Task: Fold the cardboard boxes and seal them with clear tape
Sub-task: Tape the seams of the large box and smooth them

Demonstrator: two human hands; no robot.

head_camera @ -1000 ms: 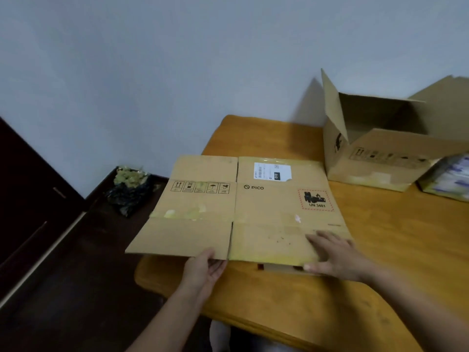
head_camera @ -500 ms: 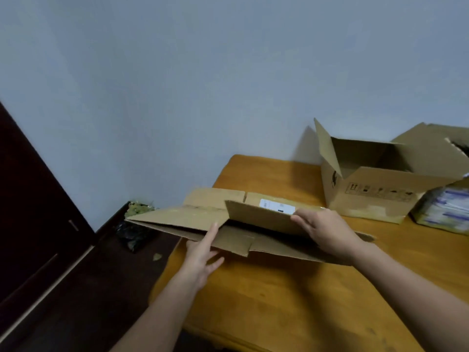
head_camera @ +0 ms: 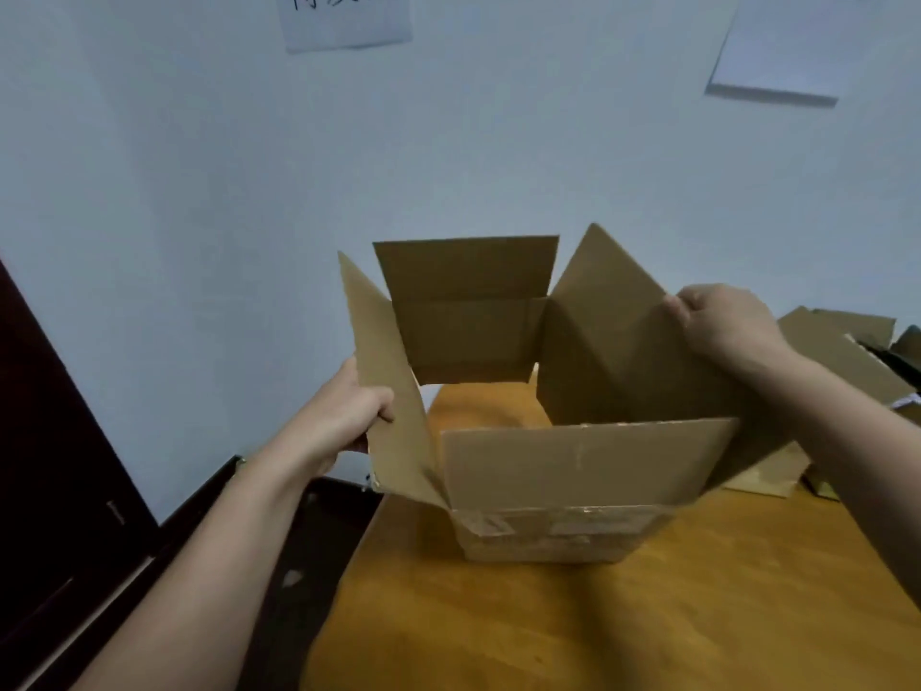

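Observation:
A brown cardboard box point(head_camera: 563, 471) stands opened into a square tube on the wooden table point(head_camera: 548, 630), its upper flaps spread and the table showing through its open bottom. Old clear tape clings to its near wall. My left hand point(head_camera: 344, 416) grips the edge of the left flap, thumb on the inside. My right hand point(head_camera: 722, 321) holds the top edge of the right flap, fingers curled over it. No tape roll is in view.
A second open cardboard box point(head_camera: 847, 356) sits behind my right arm at the table's right. The table's left edge drops to a dark floor point(head_camera: 299, 541). A dark door point(head_camera: 60, 466) is at the left. Two paper sheets point(head_camera: 344, 17) hang on the wall.
The flat cardboard has been lifted and pulled open into an upright box shape. Both hands moved from its near edge to the side flaps. The camera tilted upward.

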